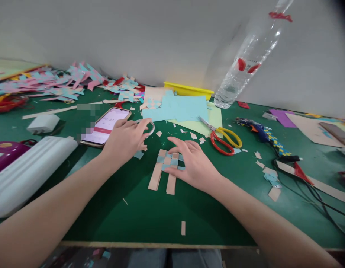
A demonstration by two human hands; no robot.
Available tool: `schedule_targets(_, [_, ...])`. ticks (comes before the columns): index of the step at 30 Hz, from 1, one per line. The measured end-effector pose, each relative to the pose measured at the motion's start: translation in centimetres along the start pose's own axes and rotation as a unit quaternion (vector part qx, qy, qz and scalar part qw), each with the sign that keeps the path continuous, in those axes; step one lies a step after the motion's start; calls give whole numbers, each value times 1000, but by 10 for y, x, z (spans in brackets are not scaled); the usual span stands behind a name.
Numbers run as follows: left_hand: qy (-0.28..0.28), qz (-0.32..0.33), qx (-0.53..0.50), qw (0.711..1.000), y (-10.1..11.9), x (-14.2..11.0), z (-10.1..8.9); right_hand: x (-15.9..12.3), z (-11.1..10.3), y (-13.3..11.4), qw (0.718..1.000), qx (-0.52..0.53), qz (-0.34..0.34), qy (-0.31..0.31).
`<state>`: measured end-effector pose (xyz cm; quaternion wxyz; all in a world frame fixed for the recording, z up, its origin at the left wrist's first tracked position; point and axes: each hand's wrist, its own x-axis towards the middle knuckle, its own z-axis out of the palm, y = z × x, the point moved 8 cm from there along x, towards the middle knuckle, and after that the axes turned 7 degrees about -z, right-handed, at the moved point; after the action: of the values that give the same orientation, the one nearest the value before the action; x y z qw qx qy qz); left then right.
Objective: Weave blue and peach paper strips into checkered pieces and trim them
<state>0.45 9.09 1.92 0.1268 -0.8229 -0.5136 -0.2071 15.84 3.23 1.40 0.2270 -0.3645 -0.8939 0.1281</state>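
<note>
My left hand [125, 138] is curled around a small clear tape roll [150, 126] on the green table [150, 212], just right of a phone [105, 126]. My right hand [193, 162] lies with fingers spread and flat on a small woven piece of pink and blue paper strips [165, 167], pressing its right side. The strips' pink ends stick out toward me.
Red and yellow scissors [226, 139] lie right of my hands. Blue and green paper sheets [183, 108], a yellow tray [189, 90] and a plastic bottle [245, 63] stand behind. A glue gun [257, 130] with cable lies right. A heap of woven pieces [63, 82] and a white case [27, 171] lie left.
</note>
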Motion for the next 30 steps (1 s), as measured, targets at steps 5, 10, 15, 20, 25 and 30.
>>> schedule_targets(5, [-27, 32, -80, 996, 15, 0, -5, 0, 7, 6, 999, 34, 23, -30])
schedule_targets(10, [-70, 128, -148, 978, 40, -6, -6, 1, 6, 15, 997, 65, 28, -35])
schedule_targets(15, [-122, 156, -165, 966, 43, -10, 4, 2, 0, 22, 997, 63, 12, -45])
schedule_targets(20, [-151, 169, -173, 958, 44, -13, 10, 1, -5, 35, 998, 54, 6, -41])
schedule_targets(25, [-168, 182, -184, 951, 48, -16, 17, 1, -3, 42, 996, 63, 6, -57])
schedule_targets(30, [-174, 190, -200, 945, 51, -17, 20, 1, -2, 42, 996, 64, 6, -59])
